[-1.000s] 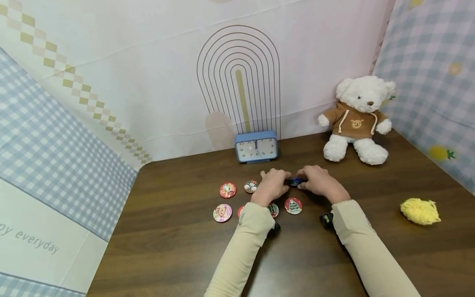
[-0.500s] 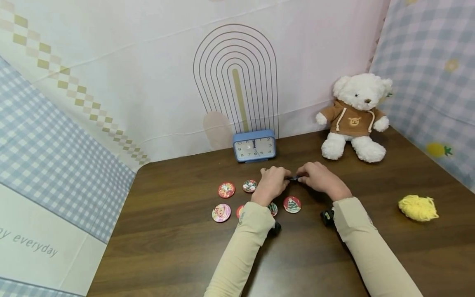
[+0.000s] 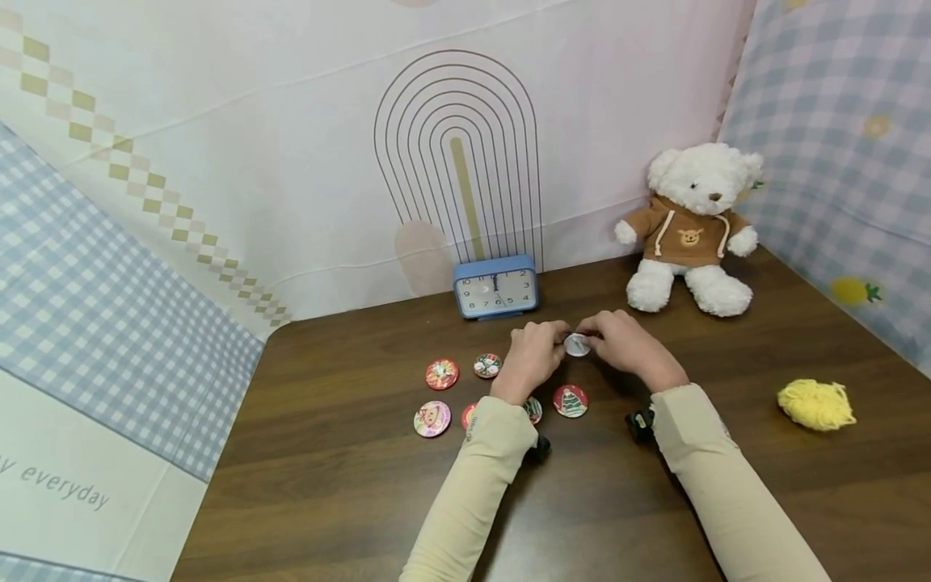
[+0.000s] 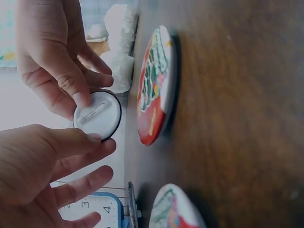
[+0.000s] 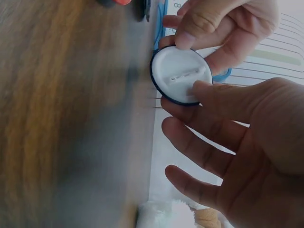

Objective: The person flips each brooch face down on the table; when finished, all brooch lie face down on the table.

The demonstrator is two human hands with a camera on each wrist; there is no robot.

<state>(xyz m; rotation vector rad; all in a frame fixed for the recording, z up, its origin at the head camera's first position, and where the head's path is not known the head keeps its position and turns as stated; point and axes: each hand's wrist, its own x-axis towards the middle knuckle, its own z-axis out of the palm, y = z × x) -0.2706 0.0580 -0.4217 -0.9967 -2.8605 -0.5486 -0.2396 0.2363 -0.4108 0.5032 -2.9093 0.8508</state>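
Observation:
Between both hands is a round pin badge (image 3: 577,345), its white back with a metal pin turned toward me. My left hand (image 3: 533,360) pinches one edge between thumb and forefinger; the other fingers are spread in the left wrist view. The right hand (image 3: 625,349) pinches the opposite edge, as the right wrist view shows of the badge (image 5: 181,75). Its printed front faces away, with only a dark rim showing. Just below the hands lies a red badge with a green tree (image 3: 570,401). Another badge (image 3: 533,410) is partly hidden by the left wrist.
Several badges lie left of the hands, among them a red one (image 3: 442,373) and a pink one (image 3: 432,419). A blue clock (image 3: 496,287) stands behind them by the wall. A white teddy bear (image 3: 691,234) sits at back right, and yellow yarn (image 3: 817,404) lies at right.
The badge in my hands has been flipped: its blue front showed first, then its edge, and now its white back. Both hands have risen slightly in the head view, still gripping it.

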